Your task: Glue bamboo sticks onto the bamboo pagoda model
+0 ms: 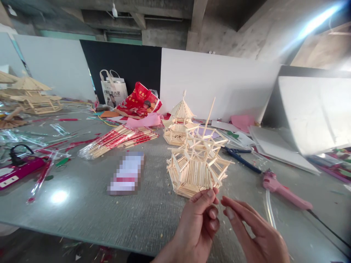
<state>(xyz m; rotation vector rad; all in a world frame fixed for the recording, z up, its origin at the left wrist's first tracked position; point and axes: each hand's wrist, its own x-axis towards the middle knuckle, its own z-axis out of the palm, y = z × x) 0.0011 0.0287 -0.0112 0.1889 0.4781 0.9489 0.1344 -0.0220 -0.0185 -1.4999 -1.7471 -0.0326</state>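
A half-built pavilion model [196, 164] made of pale wooden sticks stands on the grey table [82, 208], with one long stick rising from its top. My left hand [199, 224] is just in front of its base, thumb and fingers pinched together at the model's lower edge. My right hand [253, 230] is beside it, fingers stretched toward the left hand and holding nothing I can see. A smaller finished stick pavilion [179, 122] stands right behind the first.
A pink glue gun [282, 190] and blue-handled pliers [241, 159] lie to the right. A bundle of red-wrapped chopsticks [117, 138], a blurred card [127, 171], a pink power strip [19, 170], bags [138, 100] and another stick model [31, 95] sit left and behind.
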